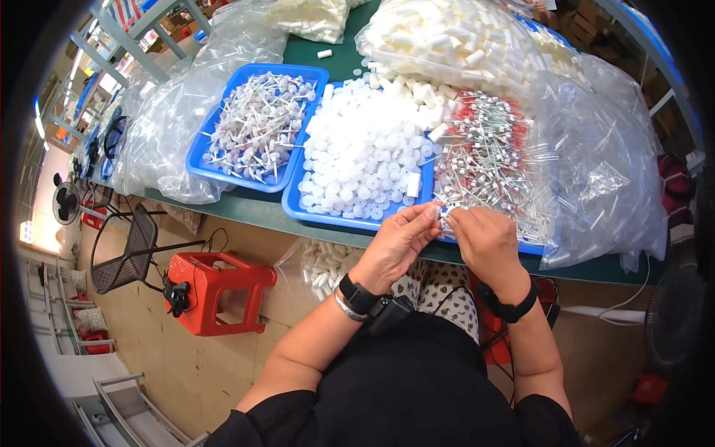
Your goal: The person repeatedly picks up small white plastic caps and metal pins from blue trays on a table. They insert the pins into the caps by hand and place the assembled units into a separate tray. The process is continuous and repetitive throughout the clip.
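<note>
Both hands meet at the near edge of the desk (328, 56), over the front rim of the middle blue tray (328, 217). The left hand (398, 242) and the right hand (488, 240) are each closed in a fingertip pinch on one small white piece (439, 214), held between them just above the tray rim; what the piece is cannot be told at this size. Holding it low and close to the body keeps the stock within short reach.

The middle blue tray holds white round caps (365, 153), heaped toward the back. To its right lies a pile of thin sticks with red and white ends (488, 160), spilling against a clear bag (603, 171). To the left, a second blue tray (205, 170) carries white stemmed parts (257, 127). The supplies thus stand side by side, sorted by kind.

A large bag of white tubes (447, 37) sits behind. Under the desk edge a smaller bag of white tubes (324, 268) hangs or rests. A red stool (220, 290) stands on the floor to the left.
</note>
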A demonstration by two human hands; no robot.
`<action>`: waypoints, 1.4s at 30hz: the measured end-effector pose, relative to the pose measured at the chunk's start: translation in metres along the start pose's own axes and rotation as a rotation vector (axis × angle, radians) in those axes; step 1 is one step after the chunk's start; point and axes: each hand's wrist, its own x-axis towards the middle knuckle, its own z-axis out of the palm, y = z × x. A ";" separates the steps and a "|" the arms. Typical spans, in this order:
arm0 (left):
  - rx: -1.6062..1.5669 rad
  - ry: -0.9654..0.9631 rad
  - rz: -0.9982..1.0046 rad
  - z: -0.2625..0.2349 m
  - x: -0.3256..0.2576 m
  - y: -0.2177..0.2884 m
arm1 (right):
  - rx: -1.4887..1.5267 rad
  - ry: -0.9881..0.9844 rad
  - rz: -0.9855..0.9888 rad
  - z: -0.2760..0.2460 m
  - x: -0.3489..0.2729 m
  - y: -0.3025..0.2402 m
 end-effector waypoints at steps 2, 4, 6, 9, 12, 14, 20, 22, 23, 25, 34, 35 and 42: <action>-0.023 -0.032 -0.014 -0.002 0.001 -0.003 | 0.183 0.036 0.113 0.008 -0.005 0.002; -0.004 -0.054 -0.017 -0.004 0.000 -0.006 | 0.489 -0.092 0.417 0.006 -0.007 0.001; 0.005 -0.053 -0.025 -0.005 0.001 -0.009 | 0.785 -0.197 0.676 0.005 -0.008 0.002; 0.019 -0.063 -0.030 -0.005 -0.001 -0.010 | 0.963 -0.249 0.823 0.004 -0.010 0.006; 0.051 -0.037 -0.047 -0.002 -0.001 -0.008 | 0.673 -0.169 0.644 0.009 -0.012 -0.002; 0.062 -0.019 -0.058 -0.002 -0.002 -0.007 | 0.524 -0.117 0.543 0.010 -0.011 -0.008; 0.082 0.050 0.018 -0.004 -0.003 -0.007 | 0.679 -0.289 0.686 0.005 -0.002 -0.008; 0.144 0.057 0.073 -0.003 -0.010 0.000 | 0.721 -0.332 0.691 0.003 0.001 0.000; 0.146 0.068 0.112 -0.006 -0.010 0.004 | 0.743 -0.354 0.692 0.003 0.004 0.005; 0.147 0.091 0.185 -0.012 -0.009 0.009 | 0.343 -0.177 0.427 0.011 0.010 0.017; 0.096 0.173 0.177 -0.013 -0.010 0.012 | -0.428 -0.319 0.043 0.053 0.023 0.023; 0.092 0.179 0.178 -0.014 -0.010 0.012 | -0.410 -0.319 0.059 0.055 0.022 0.024; 0.049 0.190 0.231 -0.012 -0.009 0.016 | 0.115 -0.098 0.224 0.030 0.015 0.020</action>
